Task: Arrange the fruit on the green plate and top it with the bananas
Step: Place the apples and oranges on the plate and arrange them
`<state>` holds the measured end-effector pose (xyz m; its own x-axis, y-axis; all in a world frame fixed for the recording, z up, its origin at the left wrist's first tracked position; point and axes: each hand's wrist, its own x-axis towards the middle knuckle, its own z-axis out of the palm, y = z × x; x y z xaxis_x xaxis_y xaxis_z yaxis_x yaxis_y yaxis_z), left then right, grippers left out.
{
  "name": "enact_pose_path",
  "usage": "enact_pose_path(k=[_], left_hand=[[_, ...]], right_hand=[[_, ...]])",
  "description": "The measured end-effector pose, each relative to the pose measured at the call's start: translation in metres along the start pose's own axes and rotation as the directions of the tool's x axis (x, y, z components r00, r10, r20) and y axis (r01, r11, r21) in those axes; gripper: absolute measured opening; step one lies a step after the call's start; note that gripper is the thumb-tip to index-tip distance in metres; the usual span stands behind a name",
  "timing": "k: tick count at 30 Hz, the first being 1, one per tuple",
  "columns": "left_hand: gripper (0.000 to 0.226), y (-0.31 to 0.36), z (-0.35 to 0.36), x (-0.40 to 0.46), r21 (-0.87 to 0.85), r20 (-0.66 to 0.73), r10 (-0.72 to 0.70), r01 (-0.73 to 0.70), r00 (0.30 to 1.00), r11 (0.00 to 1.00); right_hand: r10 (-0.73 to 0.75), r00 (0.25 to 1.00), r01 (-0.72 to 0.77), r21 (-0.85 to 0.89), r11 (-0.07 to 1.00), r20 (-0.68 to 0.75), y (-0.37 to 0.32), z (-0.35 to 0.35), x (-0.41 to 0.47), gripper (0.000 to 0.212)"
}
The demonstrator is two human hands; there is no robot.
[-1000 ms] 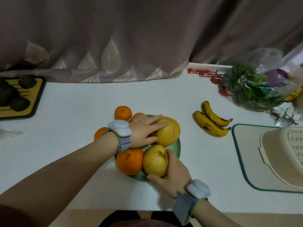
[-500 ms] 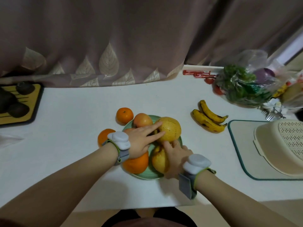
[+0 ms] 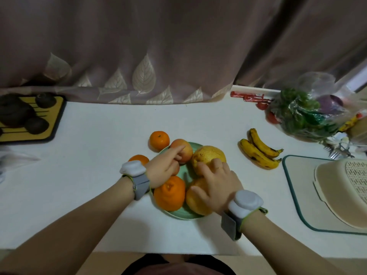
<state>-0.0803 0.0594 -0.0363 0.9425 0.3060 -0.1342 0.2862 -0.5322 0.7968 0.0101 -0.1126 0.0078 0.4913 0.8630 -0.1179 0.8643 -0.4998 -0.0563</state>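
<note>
— Two hands are over the green plate [image 3: 179, 214], seen from the head camera. What is each doing?

— The left hand [image 3: 164, 167] reaches across the plate's far left part, index finger stretched onto the peach [image 3: 183, 148], the other fingers curled loosely around a small fruit under the palm; that fruit is mostly hidden. The right hand [image 3: 217, 182] lies with spread, relaxed fingers, fingertips on the far pear [image 3: 208, 156] and palm over the near pear [image 3: 197, 201]. It presses rather than grasps.

— What else sits on the plate?

— One large orange [image 3: 169, 195] at the near left, touching the near pear. The plate stands on the white table [image 3: 99, 155].

— And off the plate?

— One mandarin [image 3: 159, 140] just beyond the rim, beside the peach, and another [image 3: 139, 158] left of the plate, partly behind the left wristband. The bananas [image 3: 260, 148], two, lie on the table to the right, well apart from the plate.

— Farther out?

— At the right, a bag of greens [image 3: 305, 114] and a tray [image 3: 294, 195] holding a beige basket [image 3: 341, 193]. At the far left, a yellow tray [image 3: 53, 116] with dark round fruit.
</note>
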Motion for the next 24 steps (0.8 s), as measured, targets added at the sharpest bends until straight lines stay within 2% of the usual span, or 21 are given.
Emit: enact_pose_path(k=[2, 4, 7, 11, 13, 16, 18, 20, 21, 24], left_hand=[[0.059, 0.000, 0.003, -0.002, 0.067, -0.031, 0.028, -0.025, 0.999, 0.997], [0.062, -0.004, 0.004, -0.004, 0.124, -0.084, 0.048, -0.037, 0.995, 0.992], [0.073, -0.013, 0.002, -0.005, 0.176, -0.155, -0.004, 0.031, 0.988, 0.984], [0.077, -0.022, -0.007, -0.009, 0.189, -0.195, -0.060, 0.097, 0.979, 0.977], [0.078, -0.033, -0.013, -0.015, 0.218, -0.198, -0.074, 0.118, 0.977, 0.969], [0.076, -0.049, -0.026, -0.025, 0.288, -0.142, -0.128, 0.164, 0.982, 0.943], [0.073, -0.058, -0.035, -0.033, 0.357, -0.056, -0.182, 0.189, 0.982, 0.915], [0.075, -0.066, -0.042, -0.042, 0.338, -0.001, -0.220, 0.207, 0.975, 0.918], [0.075, -0.067, -0.045, -0.046, 0.279, 0.001, -0.231, 0.221, 0.973, 0.934], [0.073, -0.064, -0.049, -0.054, 0.177, -0.018, -0.284, 0.283, 0.959, 0.943]], right_hand=[[-0.050, 0.996, 0.053, 0.049, 0.997, -0.079, -0.001, 0.016, -0.001, 0.062], [-0.140, 0.989, 0.140, -0.012, 0.990, -0.050, 0.002, 0.030, -0.002, 0.058], [-0.253, 0.968, 0.250, -0.138, 0.958, -0.004, 0.004, 0.035, 0.001, 0.047], [-0.185, 0.974, 0.207, -0.176, 0.962, 0.133, -0.002, 0.032, 0.005, 0.048], [-0.187, 0.971, 0.204, -0.111, 0.973, 0.147, -0.004, 0.031, 0.010, 0.059], [-0.221, 0.969, 0.212, 0.091, 0.973, 0.109, -0.010, 0.008, 0.034, 0.072], [-0.233, 0.970, 0.215, 0.210, 0.954, 0.066, -0.022, -0.008, 0.062, 0.063], [-0.259, 0.964, 0.245, 0.175, 0.954, 0.059, -0.038, -0.013, 0.097, 0.045], [-0.276, 0.953, 0.258, 0.140, 0.956, 0.128, -0.045, -0.009, 0.115, 0.044], [-0.263, 0.880, 0.281, 0.012, 0.960, 0.395, -0.065, 0.003, 0.161, 0.065]])
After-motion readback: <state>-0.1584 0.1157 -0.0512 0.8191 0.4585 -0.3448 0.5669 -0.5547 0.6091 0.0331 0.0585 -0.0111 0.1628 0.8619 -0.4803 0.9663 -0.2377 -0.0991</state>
